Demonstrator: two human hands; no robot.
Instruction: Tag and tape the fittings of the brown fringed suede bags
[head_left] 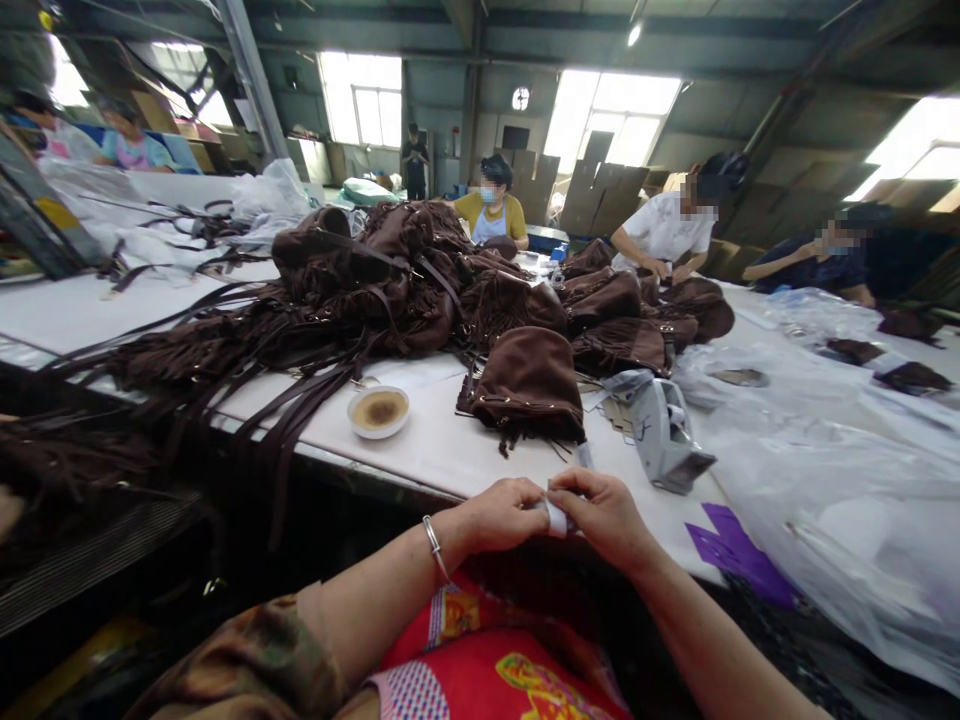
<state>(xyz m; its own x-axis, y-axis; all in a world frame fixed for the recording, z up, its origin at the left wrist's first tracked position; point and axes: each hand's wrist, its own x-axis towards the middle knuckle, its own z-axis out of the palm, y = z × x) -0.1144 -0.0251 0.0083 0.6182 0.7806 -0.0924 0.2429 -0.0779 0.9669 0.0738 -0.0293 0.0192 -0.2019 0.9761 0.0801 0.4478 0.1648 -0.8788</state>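
Note:
Both hands meet at the table's front edge, low in the middle of the head view. My left hand (pixel 506 512) is closed, its fingers pinching one side of a small white strip (pixel 556 520). From the other side my right hand (pixel 600 510) pinches the same strip, thumb and forefinger together. Just beyond them a brown fringed bag (pixel 529 380) lies on the white table (pixel 442 450). To its right stands a grey-white tape dispenser (pixel 666 435). A shallow white dish (pixel 378 411) with brownish contents sits left of the bag.
A heap of brown bags (pixel 375 270) rises behind, its straps hanging over the front edge. Clear plastic bags (pixel 862 480) and a purple piece (pixel 739 550) lie on the right. Several people are around the table, one in a white shirt (pixel 667 235) handling a bag.

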